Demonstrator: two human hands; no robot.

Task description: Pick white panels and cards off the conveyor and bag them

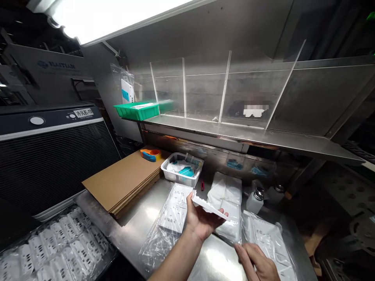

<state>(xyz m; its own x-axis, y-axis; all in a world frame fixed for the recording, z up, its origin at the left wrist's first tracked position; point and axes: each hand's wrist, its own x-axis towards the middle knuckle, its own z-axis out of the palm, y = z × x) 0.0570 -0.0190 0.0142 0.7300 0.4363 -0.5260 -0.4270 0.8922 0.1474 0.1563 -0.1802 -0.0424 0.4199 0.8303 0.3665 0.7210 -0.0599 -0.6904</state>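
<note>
My left hand [202, 222] is closed around a thin white plastic panel [209, 207], held tilted above the steel table, with its thumb at one edge and fingertips at the other. At the lower right my right hand [256, 260] is curled, thumb against the fingers, apart from the panel. Whatever it may grip is too hidden to name. Left of the raised panel lies a white panel in a clear bag [174, 207]. Behind it is a stack of white plastic bags [224, 187]. Beside my right hand lie more bagged white panels [271, 238].
Stacked cardboard sheets [123, 181] carry an orange and blue tape dispenser [150, 155]. A white bin [183, 179] holds scraps. A small red and black tool [202, 185] and pump bottles [255, 201] stand nearby. A steel shelf [234, 134] overhangs the back, bearing a green tray [136, 112].
</note>
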